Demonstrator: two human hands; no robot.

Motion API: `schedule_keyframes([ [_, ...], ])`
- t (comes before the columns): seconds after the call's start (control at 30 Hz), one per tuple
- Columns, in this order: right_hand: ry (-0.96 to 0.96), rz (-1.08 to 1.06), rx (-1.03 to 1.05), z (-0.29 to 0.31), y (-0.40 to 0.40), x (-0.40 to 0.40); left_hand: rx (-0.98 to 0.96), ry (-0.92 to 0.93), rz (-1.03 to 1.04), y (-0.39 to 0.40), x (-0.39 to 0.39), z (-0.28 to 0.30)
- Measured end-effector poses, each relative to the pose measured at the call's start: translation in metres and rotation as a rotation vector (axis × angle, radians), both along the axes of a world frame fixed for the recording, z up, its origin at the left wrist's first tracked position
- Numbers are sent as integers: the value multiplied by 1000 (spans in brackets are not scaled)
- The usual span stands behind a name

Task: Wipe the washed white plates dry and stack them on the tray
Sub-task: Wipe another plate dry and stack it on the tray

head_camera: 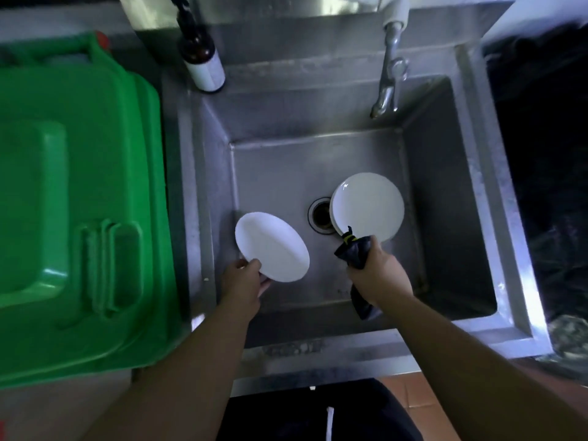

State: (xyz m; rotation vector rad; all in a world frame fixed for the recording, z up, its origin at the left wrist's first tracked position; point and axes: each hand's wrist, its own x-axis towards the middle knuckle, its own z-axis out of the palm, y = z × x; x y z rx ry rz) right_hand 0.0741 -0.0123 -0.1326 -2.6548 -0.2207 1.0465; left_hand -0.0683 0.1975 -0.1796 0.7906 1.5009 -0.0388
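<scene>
Glossy green plastic bin (73,198) on your left. Your left hand (243,283) pinches a smooth round plate (272,246) by its rim over the steel sink (445,192); your right hand (380,275) grips a dark cloth (354,251) beside the plate stack (367,206) by the drain.

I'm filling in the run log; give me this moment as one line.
left hand: holds single plate over sink | right hand: grips dark cloth | plate stack: in sink | tray: not visible
</scene>
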Motion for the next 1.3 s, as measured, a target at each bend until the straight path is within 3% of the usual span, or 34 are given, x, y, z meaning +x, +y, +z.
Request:
schedule_keyframes([
  [0.33, 29, -251, 176, 102, 10, -8, -48, -250, -195, 6, -19, 117],
  [0.6, -130, -221, 425, 176, 32, 16, -12, -422, -134, -15, -18, 193],
  [0.77, -273, -16, 552, 214, 28, 30, 18, -563, -74, -46, -11, 243],
  [0.97, -430, 304, 518, 235, 1, 36, 106, -693, -85, -98, 6, 288],
  [1.3, -120, 299, 589, 252, -24, 15, 222, -740, -82, -134, 33, 315],
])
